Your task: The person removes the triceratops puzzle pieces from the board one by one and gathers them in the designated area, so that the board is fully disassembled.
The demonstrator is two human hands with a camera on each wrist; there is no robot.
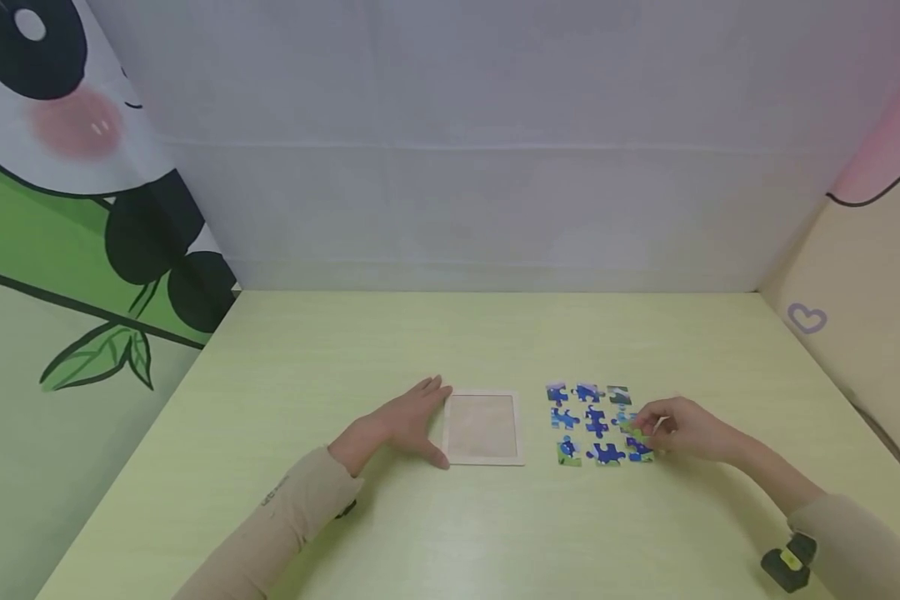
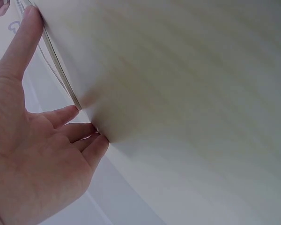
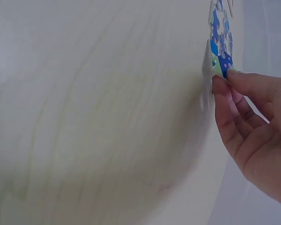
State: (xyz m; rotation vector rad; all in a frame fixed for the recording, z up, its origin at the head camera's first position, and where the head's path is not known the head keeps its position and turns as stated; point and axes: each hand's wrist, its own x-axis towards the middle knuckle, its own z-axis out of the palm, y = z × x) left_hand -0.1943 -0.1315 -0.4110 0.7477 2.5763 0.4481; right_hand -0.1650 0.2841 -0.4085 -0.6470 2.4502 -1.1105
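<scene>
On the table lies a square, light wooden puzzle frame [image 1: 483, 465] with a plain bare inside. My left hand [image 1: 411, 421] rests at its left side, fingers near the upper corner and thumb at the lower one. In the left wrist view, this left hand [image 2: 47, 145] is spread, fingertips and thumb along the frame's thin edge [image 2: 61, 70]. My right hand [image 1: 686, 429] pinches a jigsaw piece [image 1: 633, 431] between thumb and fingers at the right side of the loose pieces. The right wrist view shows the right hand [image 3: 257, 126] holding a blue-and-green piece [image 3: 221, 63], partly covered by the fingers.
Several blue jigsaw pieces [image 1: 596, 422] lie spread in rough rows to the right of the frame. The pale table [image 1: 420, 533] ends at a white back wall [image 1: 480, 217]. Printed panels stand on the left [image 1: 82, 350] and right [image 1: 862, 258].
</scene>
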